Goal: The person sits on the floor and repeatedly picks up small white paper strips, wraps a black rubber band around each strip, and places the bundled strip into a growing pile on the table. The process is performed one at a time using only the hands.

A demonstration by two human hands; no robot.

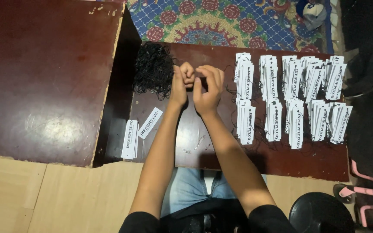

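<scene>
**Thin thread, light tags: fingertip work at the middle of the table**

The dark table (195, 151) carries everything. At its right lie rows of white tags (290, 99) in fanned stacks, black loops trailing from them; they look like light, stiff card, easy to slide apart and easy to scatter. At the far left edge sits a heap of black thread (153, 69), soft, tangled and nearly weightless, likely to snag if pulled in a clump. Two loose tag stacks (137, 131) lie near the left forearm.

Between heap and rows, the left hand (181, 84) and right hand (208, 88) meet, fingers curled and pressed close together. They seem to be pinching something small, but what it is stays hidden. A single strand would best be taken between thumb and forefinger near its end; a tag, by its edges near the hole.
</scene>
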